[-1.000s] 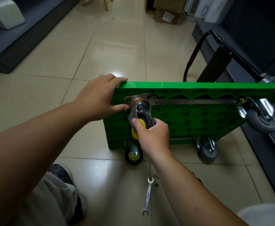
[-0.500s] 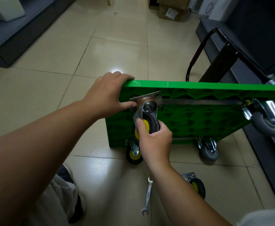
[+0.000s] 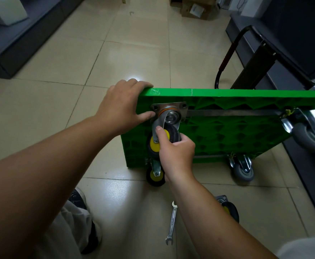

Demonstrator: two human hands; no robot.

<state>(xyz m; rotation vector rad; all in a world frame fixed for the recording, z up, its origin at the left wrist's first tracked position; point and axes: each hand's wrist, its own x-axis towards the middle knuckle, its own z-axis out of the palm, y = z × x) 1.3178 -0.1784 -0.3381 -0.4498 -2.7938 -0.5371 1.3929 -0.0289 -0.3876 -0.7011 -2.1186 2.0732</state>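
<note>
A green plastic cart platform (image 3: 237, 131) stands on its edge with its ribbed underside facing me. My left hand (image 3: 123, 107) grips its top left corner, fingers over the rim and thumb against the steel mounting plate (image 3: 168, 107) of a caster. My right hand (image 3: 175, 152) holds that black caster wheel with the yellow hub (image 3: 167, 135) against the platform, thumb on its metal fork. A second yellow-hubbed caster (image 3: 155, 175) sits at the platform's lower left corner, touching the floor.
Two grey casters (image 3: 311, 135) (image 3: 243, 170) are on the platform's right side. A wrench (image 3: 171, 223) and a loose yellow-hubbed caster (image 3: 229, 208) lie on the tiled floor by my right forearm. The cart's black handle (image 3: 227, 57) sticks out behind. Dark cabinets flank both sides. My shoe (image 3: 78, 198) is at the lower left.
The view has tilted down a little, bringing the loose caster on the floor into sight. Both hands keep their hold on the platform and the caster.
</note>
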